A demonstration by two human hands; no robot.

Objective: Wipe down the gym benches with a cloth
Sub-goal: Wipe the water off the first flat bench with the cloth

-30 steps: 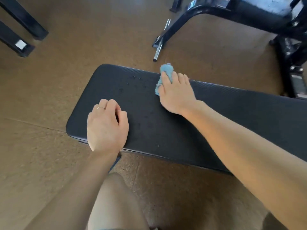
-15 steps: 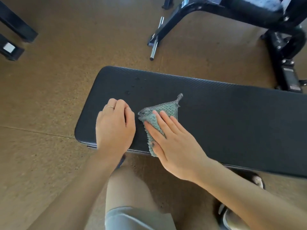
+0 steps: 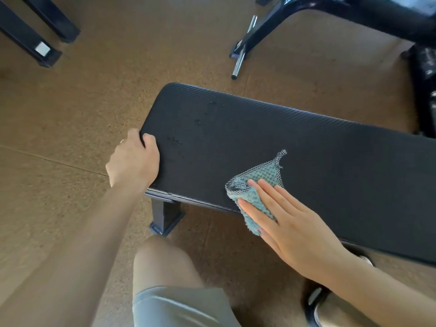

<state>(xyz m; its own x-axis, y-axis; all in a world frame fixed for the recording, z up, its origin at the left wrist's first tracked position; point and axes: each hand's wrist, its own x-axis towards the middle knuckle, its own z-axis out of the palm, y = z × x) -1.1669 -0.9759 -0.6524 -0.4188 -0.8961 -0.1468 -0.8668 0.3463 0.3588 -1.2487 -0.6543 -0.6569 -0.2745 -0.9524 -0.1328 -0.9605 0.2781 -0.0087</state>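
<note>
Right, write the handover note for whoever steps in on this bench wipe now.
Left hand: curled over the end corner of the black padded bench, steadying it.
Right hand: flat, fingers spread, pressing the teal knobbly cloth with checked trim against the bench's near edge; part of the cloth overhangs that edge.
Done: cannot tell how much has been wiped.
Left: water droplets between the hands and near the far edge; wipe those, then the long stretch to the right. Other black gym equipment stands beyond.
</note>
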